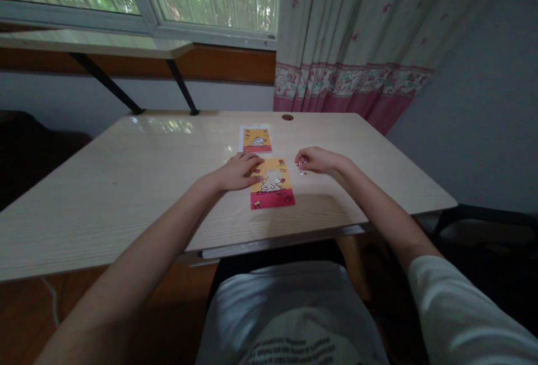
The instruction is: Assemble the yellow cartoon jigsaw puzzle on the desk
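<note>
A small orange and red jigsaw puzzle with a white cartoon animal lies on the wooden desk in front of me. My left hand rests flat on the puzzle's left edge, fingers stretched over its upper left corner. My right hand sits just right of the puzzle, fingers curled in a pinch above a small loose puzzle piece on the desk. Whether the fingers grip another piece is hidden. A matching picture card lies just behind the puzzle.
The desk has a round cable hole near its back edge. A window and a shelf on black brackets stand behind it. A patterned curtain hangs at the back right. My lap is under the desk's front edge.
</note>
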`<state>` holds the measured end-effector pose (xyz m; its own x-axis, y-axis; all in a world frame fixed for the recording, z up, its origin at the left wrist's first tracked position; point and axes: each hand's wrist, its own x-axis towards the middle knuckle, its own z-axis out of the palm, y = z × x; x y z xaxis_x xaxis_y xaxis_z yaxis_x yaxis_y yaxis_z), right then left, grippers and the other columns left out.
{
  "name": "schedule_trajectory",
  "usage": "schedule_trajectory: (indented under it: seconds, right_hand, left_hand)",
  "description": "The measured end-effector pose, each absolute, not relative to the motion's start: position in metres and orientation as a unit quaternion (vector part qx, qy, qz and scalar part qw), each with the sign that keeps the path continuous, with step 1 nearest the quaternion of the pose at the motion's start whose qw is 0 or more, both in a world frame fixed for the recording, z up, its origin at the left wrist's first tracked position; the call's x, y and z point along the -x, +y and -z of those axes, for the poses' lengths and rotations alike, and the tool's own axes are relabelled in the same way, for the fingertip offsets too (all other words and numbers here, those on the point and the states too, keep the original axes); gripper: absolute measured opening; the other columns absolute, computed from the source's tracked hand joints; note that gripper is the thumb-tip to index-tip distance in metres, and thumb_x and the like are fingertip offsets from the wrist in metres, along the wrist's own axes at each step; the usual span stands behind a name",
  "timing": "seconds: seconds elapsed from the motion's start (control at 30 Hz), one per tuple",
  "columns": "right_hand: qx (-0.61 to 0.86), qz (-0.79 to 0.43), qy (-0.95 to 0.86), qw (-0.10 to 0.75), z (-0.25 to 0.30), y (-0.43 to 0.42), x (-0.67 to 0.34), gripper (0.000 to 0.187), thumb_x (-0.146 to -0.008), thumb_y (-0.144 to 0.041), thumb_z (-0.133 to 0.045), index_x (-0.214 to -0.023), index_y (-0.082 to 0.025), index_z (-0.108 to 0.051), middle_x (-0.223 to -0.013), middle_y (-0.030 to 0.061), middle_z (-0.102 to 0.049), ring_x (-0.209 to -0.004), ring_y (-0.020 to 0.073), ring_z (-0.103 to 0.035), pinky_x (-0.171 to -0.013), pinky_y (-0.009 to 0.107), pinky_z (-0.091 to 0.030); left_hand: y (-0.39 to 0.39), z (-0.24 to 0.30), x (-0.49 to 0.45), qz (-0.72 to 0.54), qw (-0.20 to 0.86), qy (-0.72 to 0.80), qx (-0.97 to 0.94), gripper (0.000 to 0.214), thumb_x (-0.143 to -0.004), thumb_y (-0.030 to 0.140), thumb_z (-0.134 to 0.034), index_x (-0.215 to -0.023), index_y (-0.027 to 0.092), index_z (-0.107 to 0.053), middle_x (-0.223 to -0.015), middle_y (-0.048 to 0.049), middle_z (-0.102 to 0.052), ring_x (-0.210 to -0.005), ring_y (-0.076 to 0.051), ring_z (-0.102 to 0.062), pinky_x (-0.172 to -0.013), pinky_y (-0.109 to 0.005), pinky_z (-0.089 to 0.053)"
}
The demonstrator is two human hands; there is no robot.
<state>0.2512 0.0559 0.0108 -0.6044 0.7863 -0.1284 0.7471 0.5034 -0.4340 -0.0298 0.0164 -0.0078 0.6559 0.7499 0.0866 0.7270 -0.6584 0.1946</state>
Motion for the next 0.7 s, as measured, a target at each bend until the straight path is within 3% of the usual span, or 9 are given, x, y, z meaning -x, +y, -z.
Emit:
schedule_trajectory:
  seconds: [0.2,0.37,0.57,0.7]
  right_hand:
    - [0.443,-0.235,-0.863,0.062,-0.013,0.054,-0.253,0.017,-0.068,-0.019,-0.061,-0.083,-0.012,-0.064,-0.073,0.0029,-0.062,-0.062,0.0099,-0.051,-0.056,0.020,-0.035]
    - [0.429,-0.300,-0.840,0.141,-0.019,0.049,-0.251,0.016,-0.067,-0.026,-0.063,-0.075,-0.012,-0.062,-0.063,0.0006,-0.057,-0.057,0.0098,-0.049,-0.053,0.022,-0.037]
    - [0.381,-0.450,-0.762,0.269,-0.015,0.043,-0.229,0.025,-0.066,-0.029,-0.067,-0.085,-0.014,-0.062,-0.073,0.0026,-0.062,-0.068,0.0112,-0.056,-0.066,0.024,-0.045]
    - [0.357,-0.497,-0.735,0.293,-0.006,0.034,-0.211,0.024,-0.067,-0.029,-0.068,-0.085,-0.014,-0.063,-0.076,0.0040,-0.065,-0.071,0.0121,-0.059,-0.068,0.026,-0.046]
  left_hand:
    - [0.018,0.010,0.032,-0.082,0.072,0.404,-0.908,0.057,-0.082,0.052,-0.043,-0.123,0.014,-0.044,-0.124,-0.0150,-0.048,-0.112,-0.030,-0.042,-0.092,-0.043,-0.033]
    - [0.017,0.007,0.030,-0.111,0.080,0.391,-0.910,0.050,-0.081,0.047,-0.046,-0.119,0.014,-0.048,-0.118,-0.0138,-0.052,-0.109,-0.028,-0.045,-0.092,-0.043,-0.033]
    - [0.011,-0.001,0.022,-0.227,0.142,0.383,-0.884,0.030,-0.082,0.037,-0.048,-0.100,0.016,-0.059,-0.103,-0.0096,-0.061,-0.096,-0.021,-0.053,-0.086,-0.036,-0.040]
    - [0.005,-0.004,0.013,-0.265,0.223,0.389,-0.854,0.022,-0.080,0.030,-0.047,-0.085,0.016,-0.063,-0.086,-0.0061,-0.066,-0.080,-0.016,-0.058,-0.076,-0.030,-0.045]
